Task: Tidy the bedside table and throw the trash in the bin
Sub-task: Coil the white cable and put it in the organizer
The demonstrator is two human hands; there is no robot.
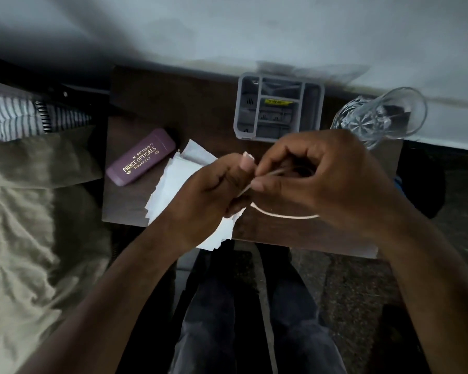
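Note:
Both hands meet above the middle of the dark wooden bedside table (157,103). My left hand (214,193) and my right hand (322,179) each pinch a thin white cable (281,215), which loops below the right hand and hangs just over the tabletop. Torn white paper pieces (179,182) lie on the table beneath my left hand, partly hidden by it. A purple spectacle case (141,157) rests at the table's left side.
A grey compartment organiser (280,106) stands at the table's back edge against the wall. A clear cut-glass tumbler (381,117) stands at the back right. An olive bedsheet (33,211) and striped pillow (16,117) lie to the left. My legs are below.

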